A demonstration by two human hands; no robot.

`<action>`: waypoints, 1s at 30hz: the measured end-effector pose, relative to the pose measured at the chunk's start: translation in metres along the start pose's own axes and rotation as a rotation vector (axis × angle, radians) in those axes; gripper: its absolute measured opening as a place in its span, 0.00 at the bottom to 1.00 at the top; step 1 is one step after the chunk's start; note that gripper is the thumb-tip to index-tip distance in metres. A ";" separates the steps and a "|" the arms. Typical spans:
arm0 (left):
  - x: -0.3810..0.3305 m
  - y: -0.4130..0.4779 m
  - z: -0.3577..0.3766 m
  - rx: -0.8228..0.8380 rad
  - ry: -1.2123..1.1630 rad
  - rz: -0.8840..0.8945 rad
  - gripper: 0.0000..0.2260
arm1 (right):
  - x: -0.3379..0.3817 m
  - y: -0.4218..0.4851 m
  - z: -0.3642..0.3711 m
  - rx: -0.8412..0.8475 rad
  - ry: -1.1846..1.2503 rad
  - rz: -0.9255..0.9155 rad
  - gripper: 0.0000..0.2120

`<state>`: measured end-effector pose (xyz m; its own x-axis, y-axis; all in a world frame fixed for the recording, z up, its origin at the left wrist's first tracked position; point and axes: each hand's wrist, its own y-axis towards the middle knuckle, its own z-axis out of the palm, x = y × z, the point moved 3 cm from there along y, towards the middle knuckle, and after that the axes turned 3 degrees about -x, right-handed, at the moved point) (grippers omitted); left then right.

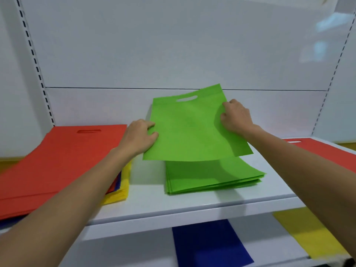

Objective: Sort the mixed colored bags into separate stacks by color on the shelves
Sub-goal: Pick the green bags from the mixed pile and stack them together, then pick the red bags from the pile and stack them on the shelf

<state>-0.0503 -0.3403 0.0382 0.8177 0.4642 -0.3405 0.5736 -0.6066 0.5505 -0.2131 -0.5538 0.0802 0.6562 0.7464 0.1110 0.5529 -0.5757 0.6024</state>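
**A:** what's closest?
**B:** a flat dark blue fabric bag (210, 243) and a yellow fabric bag (308, 232) on the lower shelf.
**A:** and the hands?
**B:** left hand (138, 137) and right hand (237, 118) each pinch a side edge of one lime green handle-cut bag (185, 128) over the green bag stack (212, 178) on the white metal shelf (173, 209). There's a red-topped mixed pile (57, 160) to the left.

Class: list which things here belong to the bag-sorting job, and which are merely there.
Job: green bag, held by left hand and right hand; green stack; mixed pile, red on top; red bag at right; blue bag and yellow bag below; shelf.
Merely there: back panel; slotted upright.
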 end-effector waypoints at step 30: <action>0.006 -0.027 0.023 0.028 -0.094 -0.314 0.14 | -0.037 -0.016 0.092 0.370 -0.016 0.006 0.16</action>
<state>-0.0598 -0.3362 0.0033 0.6006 0.5703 -0.5604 0.7987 -0.4610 0.3868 -0.1992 -0.6029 -0.0061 0.6665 0.7389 0.0991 0.6954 -0.6641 0.2745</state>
